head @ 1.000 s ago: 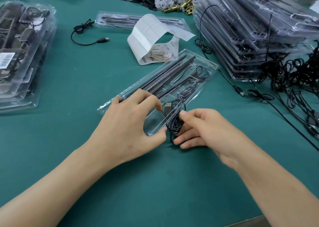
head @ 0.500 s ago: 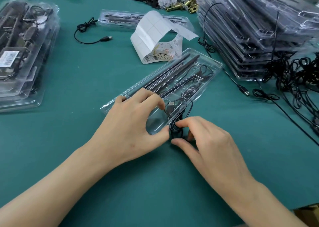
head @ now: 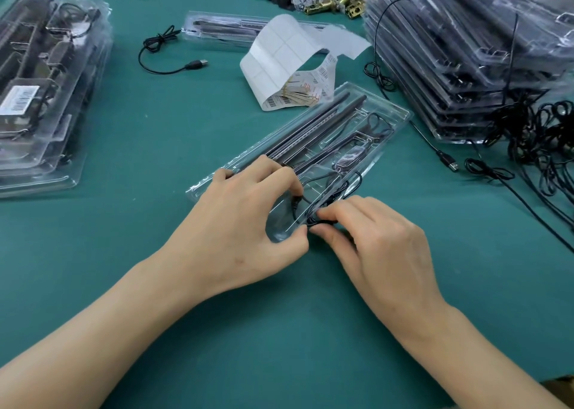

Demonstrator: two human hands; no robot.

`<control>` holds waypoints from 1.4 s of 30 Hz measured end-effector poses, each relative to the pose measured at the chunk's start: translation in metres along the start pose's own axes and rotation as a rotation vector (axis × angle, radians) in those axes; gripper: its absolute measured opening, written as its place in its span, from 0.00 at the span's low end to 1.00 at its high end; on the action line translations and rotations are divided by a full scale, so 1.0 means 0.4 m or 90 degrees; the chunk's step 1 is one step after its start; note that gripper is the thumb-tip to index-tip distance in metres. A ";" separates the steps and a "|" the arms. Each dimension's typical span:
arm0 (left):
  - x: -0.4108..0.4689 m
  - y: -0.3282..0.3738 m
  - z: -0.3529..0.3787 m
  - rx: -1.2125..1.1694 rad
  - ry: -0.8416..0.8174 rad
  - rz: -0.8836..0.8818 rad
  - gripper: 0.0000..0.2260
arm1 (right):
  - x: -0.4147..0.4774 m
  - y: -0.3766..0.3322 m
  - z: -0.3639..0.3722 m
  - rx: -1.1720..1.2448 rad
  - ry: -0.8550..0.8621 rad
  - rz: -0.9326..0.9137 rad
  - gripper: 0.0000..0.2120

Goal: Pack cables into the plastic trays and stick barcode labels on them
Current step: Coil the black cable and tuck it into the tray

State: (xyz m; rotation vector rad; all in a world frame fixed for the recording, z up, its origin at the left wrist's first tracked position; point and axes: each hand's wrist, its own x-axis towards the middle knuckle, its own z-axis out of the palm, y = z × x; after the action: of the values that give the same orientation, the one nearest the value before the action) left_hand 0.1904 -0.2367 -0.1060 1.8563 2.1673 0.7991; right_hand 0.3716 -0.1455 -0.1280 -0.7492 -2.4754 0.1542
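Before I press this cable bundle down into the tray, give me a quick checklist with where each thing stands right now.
1. Clear plastic tray flat on the green table: ok.
2. Left hand steadying the tray's near end: ok.
3. Right hand pinching the coiled black cable: ok.
4. Coil fully inside its compartment: not ok, it sits at the tray's edge.
5. Barcode label strip within reach: ok.
6. Label on this tray: cannot tell.

Glossy clear plastic tray [head: 392, 108], matt black cable [head: 323, 185], matt white paper labels [head: 279, 51], shiny brass fittings [head: 335, 3].
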 end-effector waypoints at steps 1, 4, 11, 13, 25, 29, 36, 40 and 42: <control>0.000 0.000 -0.001 -0.005 0.001 -0.002 0.15 | 0.002 -0.002 -0.002 0.001 0.002 0.011 0.06; 0.001 0.001 -0.002 -0.007 0.002 -0.006 0.15 | 0.016 0.002 -0.008 0.064 -0.012 0.038 0.06; 0.001 0.004 -0.004 -0.008 -0.005 -0.014 0.15 | -0.008 0.029 -0.019 0.230 -0.124 0.101 0.20; 0.001 0.002 -0.003 -0.008 -0.006 -0.017 0.15 | -0.008 0.047 -0.025 0.161 -0.112 0.004 0.18; -0.001 -0.005 -0.001 -0.011 -0.006 0.012 0.14 | 0.040 0.114 -0.004 -0.043 0.098 -0.327 0.05; -0.003 -0.002 0.003 -0.008 0.004 0.020 0.12 | 0.065 0.118 0.006 -0.036 0.082 -0.309 0.06; -0.003 -0.001 0.001 0.014 0.002 0.017 0.13 | 0.066 0.104 0.003 0.150 0.051 -0.196 0.06; -0.003 -0.003 0.002 0.007 0.010 0.012 0.14 | 0.039 0.076 0.005 0.135 0.050 -0.195 0.06; -0.002 -0.004 0.005 0.010 0.008 0.022 0.15 | 0.017 0.066 0.003 0.110 0.019 -0.206 0.07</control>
State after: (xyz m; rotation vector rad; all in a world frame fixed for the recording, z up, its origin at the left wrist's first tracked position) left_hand 0.1901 -0.2370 -0.1084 1.9063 2.1608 0.8048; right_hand 0.3790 -0.1196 -0.1327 -0.2710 -2.4771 0.2305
